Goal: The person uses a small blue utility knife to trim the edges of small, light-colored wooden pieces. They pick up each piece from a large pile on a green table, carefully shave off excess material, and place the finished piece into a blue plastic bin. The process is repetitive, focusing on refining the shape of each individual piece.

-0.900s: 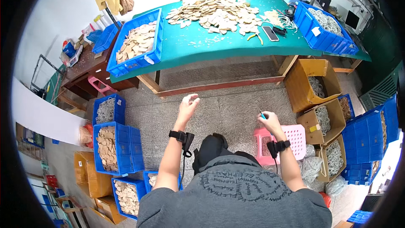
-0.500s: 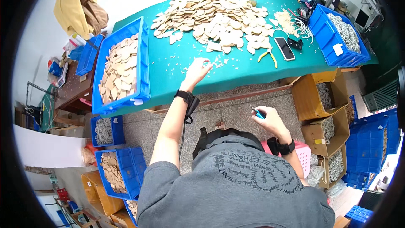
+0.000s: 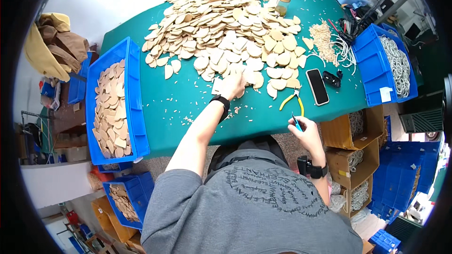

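My left hand [image 3: 232, 85] reaches to the near edge of a large heap of pale, flat half-round wooden pieces [image 3: 212, 33]. Its fingers are among the pieces and blend with them, so whether one is gripped does not show. My right hand [image 3: 307, 134] is closed around a small blue-handled tool [image 3: 297, 123] with a dark narrow tip, held by the table's near edge. Just beyond that hand lie yellow-handled pliers [image 3: 294, 99] on the green tabletop [image 3: 174, 108]. Small pale slivers [image 3: 190, 119] are scattered near my left forearm.
A blue crate [image 3: 136, 113] of wooden pieces stands at the table's left, and another blue crate [image 3: 374, 75] with white rings at its right. A phone [image 3: 317, 87], a black device [image 3: 332, 79], a pile of small pegs [image 3: 322, 37] and a jar [image 3: 283, 3] lie right of the heap.
My body has come closer to the table. My left hand has moved forward into the near edge of the heap. My right hand, still holding the blue-handled tool, is now at the table edge.
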`<state>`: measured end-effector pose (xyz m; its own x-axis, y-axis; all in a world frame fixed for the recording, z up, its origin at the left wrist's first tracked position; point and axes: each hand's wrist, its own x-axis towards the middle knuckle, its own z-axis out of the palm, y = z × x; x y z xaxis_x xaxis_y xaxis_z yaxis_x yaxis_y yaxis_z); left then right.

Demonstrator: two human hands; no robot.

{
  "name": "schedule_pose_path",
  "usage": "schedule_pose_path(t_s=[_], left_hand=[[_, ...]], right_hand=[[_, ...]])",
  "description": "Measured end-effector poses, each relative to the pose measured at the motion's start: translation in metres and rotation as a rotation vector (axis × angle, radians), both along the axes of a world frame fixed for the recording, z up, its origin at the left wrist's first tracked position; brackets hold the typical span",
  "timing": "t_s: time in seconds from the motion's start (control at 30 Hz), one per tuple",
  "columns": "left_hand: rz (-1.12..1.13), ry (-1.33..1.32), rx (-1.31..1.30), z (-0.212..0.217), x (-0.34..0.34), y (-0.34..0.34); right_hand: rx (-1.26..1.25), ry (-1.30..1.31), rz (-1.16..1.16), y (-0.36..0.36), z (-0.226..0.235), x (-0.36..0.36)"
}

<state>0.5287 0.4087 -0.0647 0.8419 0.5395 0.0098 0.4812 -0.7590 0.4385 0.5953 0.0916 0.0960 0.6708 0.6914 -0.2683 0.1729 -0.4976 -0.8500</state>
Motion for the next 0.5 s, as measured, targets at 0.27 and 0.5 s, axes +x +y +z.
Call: schedule_pose_path(t_s=[0.27, 0.5], left_hand=[[0.409, -0.396, -1.169, 0.131, -0.101, -0.002], [0.356, -0.801, -1.536, 0.201, -0.160, -0.007]], right_hand=[[0.114, 0.155, 0.388, 0.127, 0.009, 0.019], [0.269, 0.377, 0.535, 0.200, 0.030, -0.038]])
